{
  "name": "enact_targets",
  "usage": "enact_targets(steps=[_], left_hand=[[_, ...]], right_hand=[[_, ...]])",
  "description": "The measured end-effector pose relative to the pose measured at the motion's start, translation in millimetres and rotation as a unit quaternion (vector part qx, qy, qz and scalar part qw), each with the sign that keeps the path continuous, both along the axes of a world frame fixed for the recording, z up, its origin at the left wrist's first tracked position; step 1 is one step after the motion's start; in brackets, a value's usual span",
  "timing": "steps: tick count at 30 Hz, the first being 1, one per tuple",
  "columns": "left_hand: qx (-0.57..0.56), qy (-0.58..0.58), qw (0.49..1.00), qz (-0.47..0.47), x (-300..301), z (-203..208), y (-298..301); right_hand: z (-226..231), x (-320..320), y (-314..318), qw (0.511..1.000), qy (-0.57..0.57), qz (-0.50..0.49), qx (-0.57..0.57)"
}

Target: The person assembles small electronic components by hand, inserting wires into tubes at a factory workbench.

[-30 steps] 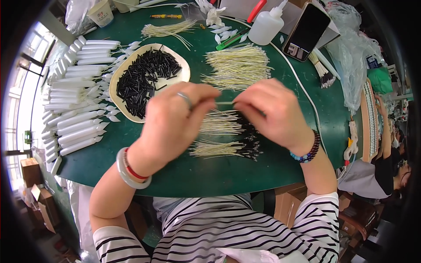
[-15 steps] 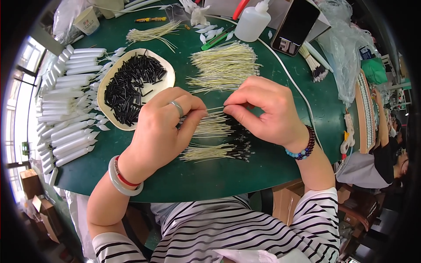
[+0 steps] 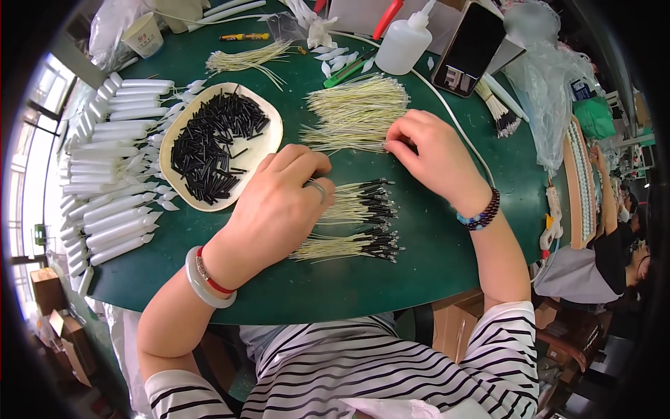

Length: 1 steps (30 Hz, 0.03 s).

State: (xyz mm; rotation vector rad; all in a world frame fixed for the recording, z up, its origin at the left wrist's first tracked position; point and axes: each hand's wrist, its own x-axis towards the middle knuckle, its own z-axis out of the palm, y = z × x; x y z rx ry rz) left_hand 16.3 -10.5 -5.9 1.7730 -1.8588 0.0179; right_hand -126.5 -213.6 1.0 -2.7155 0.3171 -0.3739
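My right hand [image 3: 429, 153] pinches thumb and forefinger at the lower right end of a bundle of thin pale yellow wires [image 3: 356, 112] with tiny clear tips, closed on a wire end. My left hand [image 3: 283, 199] hovers beside a cream dish [image 3: 271, 136] of short black tubes [image 3: 209, 140]. Its fingers are curled in; whatever they hold, if anything, is hidden. Between and below the hands lie two bundles of wires with black sleeves [image 3: 380, 241] near their right ends, the left ends partly behind my left hand.
White candle-shaped pieces [image 3: 115, 216] with flame tips line the left side. At the back are a white squeeze bottle [image 3: 403, 45], a phone [image 3: 471, 49], a green cutter [image 3: 349, 70] and a paper cup [image 3: 143, 35]. A white cable [image 3: 457, 119] curves along the right; another person sits farther right.
The wire with a black sleeve is no longer stretched between my hands. My right hand has moved up to the plain wire bundle; my left has turned, its fingers curling in.
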Motion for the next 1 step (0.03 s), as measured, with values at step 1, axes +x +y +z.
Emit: enact_targets(steps=[1], left_hand=[[-0.006,0.027,1.000,-0.002,-1.0,0.8,0.4]], right_hand=[[-1.4,1.7,-0.2,1.000,0.000,0.005,-0.024]])
